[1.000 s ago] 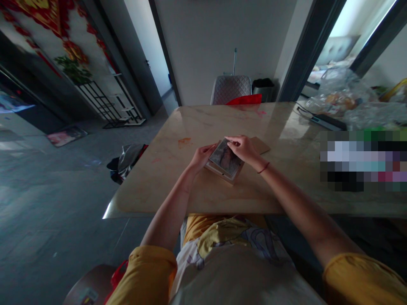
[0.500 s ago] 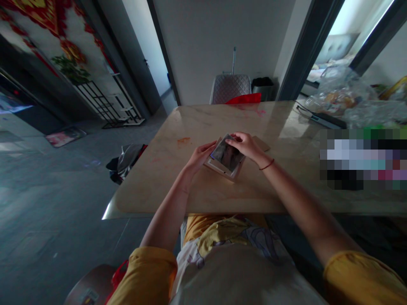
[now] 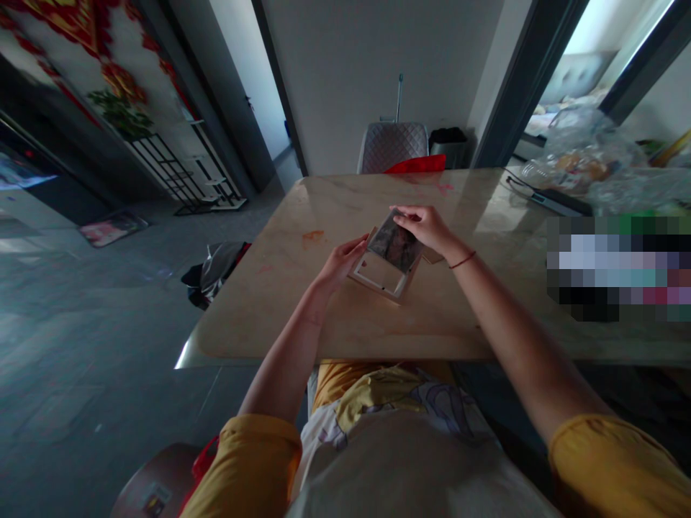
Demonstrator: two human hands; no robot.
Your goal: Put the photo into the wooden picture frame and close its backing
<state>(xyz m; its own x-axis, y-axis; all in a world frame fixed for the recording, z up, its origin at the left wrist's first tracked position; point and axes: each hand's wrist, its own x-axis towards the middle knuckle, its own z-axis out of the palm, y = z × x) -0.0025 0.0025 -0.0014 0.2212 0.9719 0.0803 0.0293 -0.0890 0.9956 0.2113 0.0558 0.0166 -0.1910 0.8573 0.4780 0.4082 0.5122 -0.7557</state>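
A light wooden picture frame (image 3: 378,279) with a white inner border lies tilted on the table in front of me. My left hand (image 3: 348,257) is closed on its left edge. Between the fingers and thumb of my right hand (image 3: 424,226), a dark photo (image 3: 396,243) is held by its upper edge. The photo is slanted above the frame's far half, and the near part of the opening shows. A brown flat board (image 3: 432,256) sticks out beneath my right hand, mostly hidden.
The marble-look table (image 3: 281,302) has an orange stain to the left. At the right are a black power strip (image 3: 558,202), clear plastic bags (image 3: 588,158) and a blurred-out patch. A quilted chair (image 3: 393,147) and a red item (image 3: 418,164) stand at the far edge.
My right hand has moved the photo up and away from me, uncovering more of the frame's opening. My left hand stays on the frame's edge.
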